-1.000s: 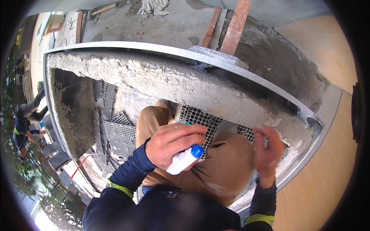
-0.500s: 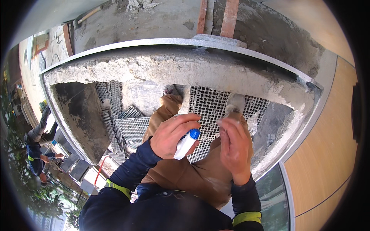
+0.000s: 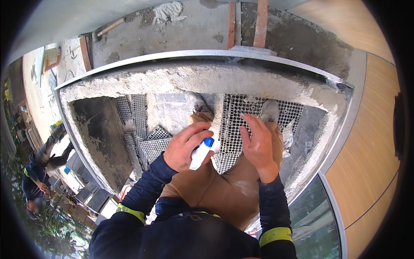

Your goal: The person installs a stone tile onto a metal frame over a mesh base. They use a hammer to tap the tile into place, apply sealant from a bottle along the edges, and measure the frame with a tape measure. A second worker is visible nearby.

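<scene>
My left hand point(image 3: 186, 149) is wrapped round a white spray bottle point(image 3: 199, 156). Only its white head and blue nozzle show; the part below is hidden by the fingers and my lap. To the right, my right hand point(image 3: 260, 149) is raised with thumb and fingers apart, holding nothing. Both hands hover over my brown trousers point(image 3: 196, 185), a short way from each other. Beneath them is a black perforated plastic mat point(image 3: 237, 125) on the bottom of a recess, with my shoes point(image 3: 270, 110) near its far side.
A rough concrete rim point(image 3: 172, 77) edged by a metal strip point(image 3: 164, 55) surrounds the recess. Loose grid pieces point(image 3: 155, 149) lie at left. Beyond are reddish bars point(image 3: 260, 26) and a crumpled pale cloth point(image 3: 168, 12). Wood panels point(image 3: 366, 142) stand at right; another person point(image 3: 36, 172) is far left.
My right hand has drawn back slightly toward me and its fingers have spread. My left hand, still holding the spray bottle, has shifted a little left. The view has moved slightly.
</scene>
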The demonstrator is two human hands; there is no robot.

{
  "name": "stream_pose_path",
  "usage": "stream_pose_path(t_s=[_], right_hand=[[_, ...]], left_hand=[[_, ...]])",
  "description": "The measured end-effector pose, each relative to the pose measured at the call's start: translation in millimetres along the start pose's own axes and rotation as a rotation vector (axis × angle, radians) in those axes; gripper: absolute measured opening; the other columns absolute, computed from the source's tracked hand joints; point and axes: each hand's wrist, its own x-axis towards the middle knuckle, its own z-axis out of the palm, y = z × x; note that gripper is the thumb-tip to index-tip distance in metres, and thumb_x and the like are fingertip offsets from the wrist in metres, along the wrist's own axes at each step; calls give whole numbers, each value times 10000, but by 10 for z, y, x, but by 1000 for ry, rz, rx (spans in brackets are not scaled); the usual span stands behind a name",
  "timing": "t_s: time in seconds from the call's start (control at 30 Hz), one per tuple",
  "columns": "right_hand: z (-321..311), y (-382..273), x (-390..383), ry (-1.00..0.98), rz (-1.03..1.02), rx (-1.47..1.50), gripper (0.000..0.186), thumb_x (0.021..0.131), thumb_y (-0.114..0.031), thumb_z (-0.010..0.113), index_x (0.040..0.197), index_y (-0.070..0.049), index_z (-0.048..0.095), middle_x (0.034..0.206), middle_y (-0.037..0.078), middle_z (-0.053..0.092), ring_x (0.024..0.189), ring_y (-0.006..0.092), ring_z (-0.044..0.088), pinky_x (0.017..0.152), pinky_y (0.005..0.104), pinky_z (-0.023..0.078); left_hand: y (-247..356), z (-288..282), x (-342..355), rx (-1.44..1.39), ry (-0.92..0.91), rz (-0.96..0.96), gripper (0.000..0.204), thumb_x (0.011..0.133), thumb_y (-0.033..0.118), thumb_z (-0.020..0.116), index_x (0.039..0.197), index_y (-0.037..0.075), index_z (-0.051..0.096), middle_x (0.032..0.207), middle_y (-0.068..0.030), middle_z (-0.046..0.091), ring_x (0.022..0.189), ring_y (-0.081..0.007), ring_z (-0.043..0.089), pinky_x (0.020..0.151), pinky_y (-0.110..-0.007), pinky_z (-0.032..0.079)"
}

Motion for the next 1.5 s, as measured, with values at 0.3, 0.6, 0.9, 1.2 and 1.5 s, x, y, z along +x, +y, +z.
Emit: stream_pose_path(t_s=[0.3, 0.6, 0.9, 1.2, 1.5], right_hand=[[-98, -840, -315, 96, -27, 251, 231, 785, 36, 515, 1014, 21, 537, 891, 157, 588, 785, 273, 605, 671, 320, 476], [-149, -1379, -659, 28, 392, 1879, 275, 904, -295, 430, 754, -75, 501, 689, 41, 493, 658, 176, 494, 649, 298, 392], [51, -1707, -888, -210, 328, 2059, 355, 902, -404, 419, 710, -107, 454, 631, 10, 387, 579, 138, 373, 559, 281, 315], [473, -1930, -1366, -103, 275, 1324, 245, 914, -257, 436, 745, -82, 409, 677, 13, 400, 584, 106, 383, 529, 248, 348], [662, -1955, -2305, -244, 26, 769, 107, 903, -106, 450, 869, -14, 494, 594, -26, 411, 472, 44, 358, 437, 184, 305]], left_hand=[[647, -582, -236, 53, -123, 189, 445, 655, 118, 682, 1058, 25, 519, 1063, -148, 555, 897, -309, 579, 738, -352, 488], [1044, -926, -603, 103, -178, 312, 431, 636, 81, 667, 1032, -8, 521, 983, -167, 565, 823, -328, 584, 705, -357, 494], [1004, -1161, -1135, 145, -65, 326, 442, 647, 188, 659, 1037, 26, 529, 995, -155, 563, 866, -328, 577, 729, -379, 478], [1087, -863, -1844, 251, -140, 265, 296, 608, 232, 633, 836, 71, 534, 796, -98, 545, 745, -292, 577, 607, -409, 453], [1195, -517, -3011, 245, 157, 176, 371, 591, 191, 658, 893, 53, 492, 843, -118, 521, 777, -313, 568, 661, -405, 455]])
